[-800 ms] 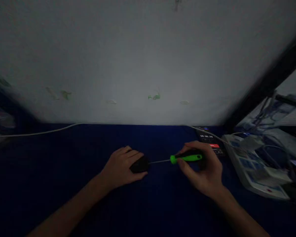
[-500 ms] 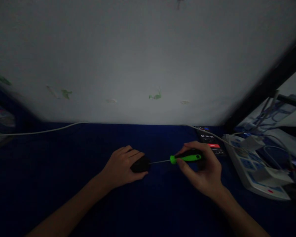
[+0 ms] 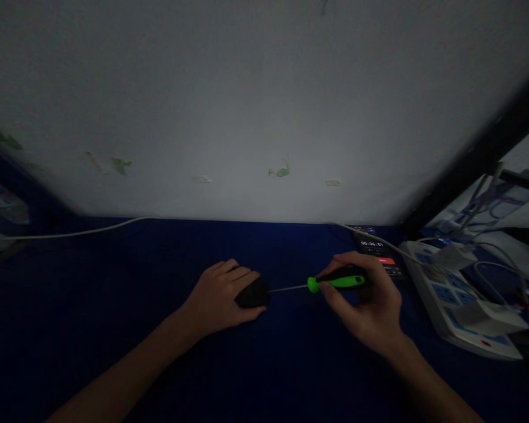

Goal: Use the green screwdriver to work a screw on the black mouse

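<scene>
My left hand is closed over a small rounded black object, seemingly a computer mouse, which rests on the dark blue table. Thumb and fingers lie along its two sides. In my right hand is a screwdriver with a green and black handle, pinched near the green collar. Its thin metal shaft points left, nearly level. The tip reaches the right end of the mouse; whether it sits in a screw or gap is too dark to tell.
A phone with a running timer lies behind my right hand. To the right sits a white power strip with plugs and cables. A white cable runs along the wall behind the dark blue table.
Both hands keep their holds, and the screwdriver tip stays at the mouse's right end. The view has shifted slightly, and the phone's timer has advanced by a second.
</scene>
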A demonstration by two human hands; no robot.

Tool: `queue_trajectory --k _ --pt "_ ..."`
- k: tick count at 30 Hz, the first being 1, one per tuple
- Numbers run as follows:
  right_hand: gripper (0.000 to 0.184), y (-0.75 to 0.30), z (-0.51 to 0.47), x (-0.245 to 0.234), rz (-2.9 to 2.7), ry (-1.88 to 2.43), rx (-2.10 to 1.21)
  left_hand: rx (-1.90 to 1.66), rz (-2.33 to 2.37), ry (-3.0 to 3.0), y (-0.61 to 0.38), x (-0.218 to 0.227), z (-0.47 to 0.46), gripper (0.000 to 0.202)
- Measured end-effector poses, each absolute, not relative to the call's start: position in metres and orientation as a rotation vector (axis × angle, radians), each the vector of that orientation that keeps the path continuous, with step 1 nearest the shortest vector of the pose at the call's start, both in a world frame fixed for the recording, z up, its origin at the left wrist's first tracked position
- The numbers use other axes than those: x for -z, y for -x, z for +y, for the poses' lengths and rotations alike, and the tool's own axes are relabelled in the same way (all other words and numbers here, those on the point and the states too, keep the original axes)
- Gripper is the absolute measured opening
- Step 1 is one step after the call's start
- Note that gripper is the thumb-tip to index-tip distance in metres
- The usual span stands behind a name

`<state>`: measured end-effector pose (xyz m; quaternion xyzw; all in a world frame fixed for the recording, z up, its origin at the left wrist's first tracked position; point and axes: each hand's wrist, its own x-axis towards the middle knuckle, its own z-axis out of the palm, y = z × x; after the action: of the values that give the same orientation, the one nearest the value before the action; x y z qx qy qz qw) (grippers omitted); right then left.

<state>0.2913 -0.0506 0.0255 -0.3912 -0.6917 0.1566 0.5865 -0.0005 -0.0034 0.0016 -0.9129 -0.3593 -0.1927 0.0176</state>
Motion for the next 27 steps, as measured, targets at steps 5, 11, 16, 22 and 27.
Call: queue_trajectory --k 5,11,16,22,27 --pt "0.046 -0.2909 -0.0505 -0.026 -1.608 0.92 -0.359 0.611 -1.106 2.815 0.0012 -0.0004 -0.0041 0.051" --pt "0.046 -0.2906 -0.05 -0.025 -1.612 0.914 -0.352 0.61 -1.118 2.817 0.0006 -0.0011 -0.004 0.05" --pt "0.047 -0.2898 -0.0495 -0.0261 -1.619 0.91 -0.349 0.595 -1.109 2.812 0.0006 -0.0013 -0.0042 0.052" --pt "0.045 -0.2896 -0.0507 -0.0285 -1.63 0.89 -0.358 0.582 -1.108 2.8 0.0 -0.0027 -0.005 0.05" --pt "0.045 -0.2897 -0.0514 -0.0288 -1.642 0.902 -0.345 0.562 -1.126 2.807 -0.0007 -0.0052 -0.0059 0.049"
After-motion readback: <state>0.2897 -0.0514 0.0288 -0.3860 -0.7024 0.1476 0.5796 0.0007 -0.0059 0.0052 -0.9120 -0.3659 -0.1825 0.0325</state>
